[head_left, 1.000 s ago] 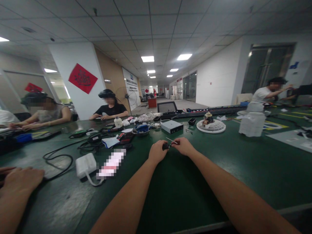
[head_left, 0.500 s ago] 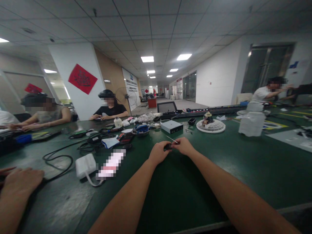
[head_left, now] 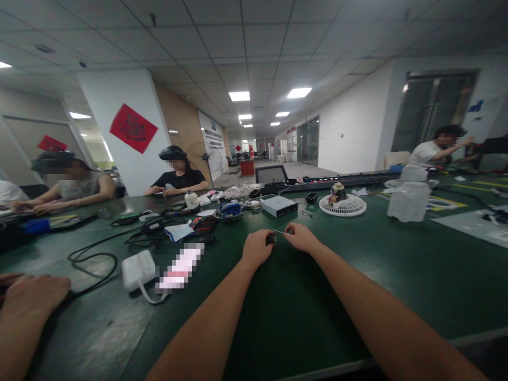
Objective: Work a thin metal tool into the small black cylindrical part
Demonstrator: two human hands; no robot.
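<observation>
Near the middle of the green table [head_left: 317, 296], my left hand [head_left: 257, 247] is closed round a small dark part [head_left: 271, 239]. Just to its right, my right hand [head_left: 300, 238] pinches a thin metal rod [head_left: 278, 232], whose far end points left over the dark part. A small gap separates the two hands. Behind them sits a grey box [head_left: 279, 206] with a dark front, and a white fan grille [head_left: 343, 205] with a motor on it lies to the right.
A white charger [head_left: 138, 270] with a cable, a mouse [head_left: 207, 238] and black cables [head_left: 95, 259] lie on the left. A white foam block [head_left: 408, 201] stands at the right. Another person's hand [head_left: 35, 293] rests at the left edge; other people sit farther back.
My hands have moved slightly apart. The rod in my right hand has turned flatter, and more of the dark part in my left hand shows.
</observation>
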